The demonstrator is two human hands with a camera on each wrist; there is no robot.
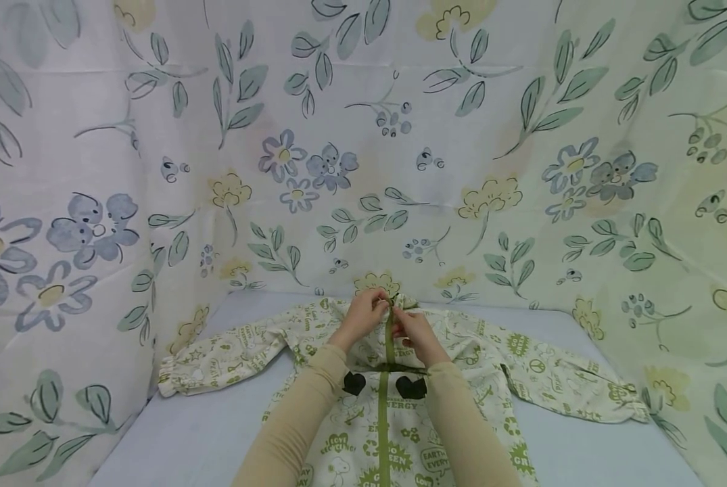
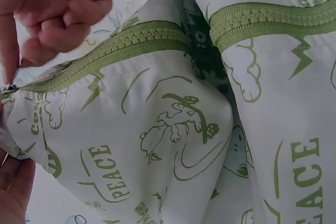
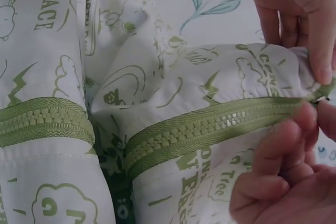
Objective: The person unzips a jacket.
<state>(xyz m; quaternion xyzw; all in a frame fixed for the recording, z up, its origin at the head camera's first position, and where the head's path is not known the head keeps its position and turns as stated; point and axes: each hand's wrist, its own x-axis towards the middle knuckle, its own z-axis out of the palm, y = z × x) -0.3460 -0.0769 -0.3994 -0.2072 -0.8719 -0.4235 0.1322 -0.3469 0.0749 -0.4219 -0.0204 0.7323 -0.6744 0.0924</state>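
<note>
A cream jacket [image 1: 473, 352] with green print lies flat on the pale blue table [image 1: 186, 433], sleeves spread left and right. A green zipper [image 1: 383, 419] runs up its middle, closed as far as the collar. Both hands meet at the collar end. My left hand [image 1: 383, 302] pinches the collar fabric beside the zipper's top. My right hand [image 1: 400, 327] pinches the small metal zipper pull [image 2: 7, 88]. In the right wrist view the left hand [image 3: 299, 19] comes from above, and the right hand [image 3: 278, 182] curls below the zipper [image 3: 210, 127]. Tan sleeves cover both forearms.
A floral cloth backdrop [image 1: 363, 135] rises behind the table and on both sides. Two black heart patches [image 1: 354, 383] sit either side of the zipper on the chest. Bare table shows left and right of the jacket body.
</note>
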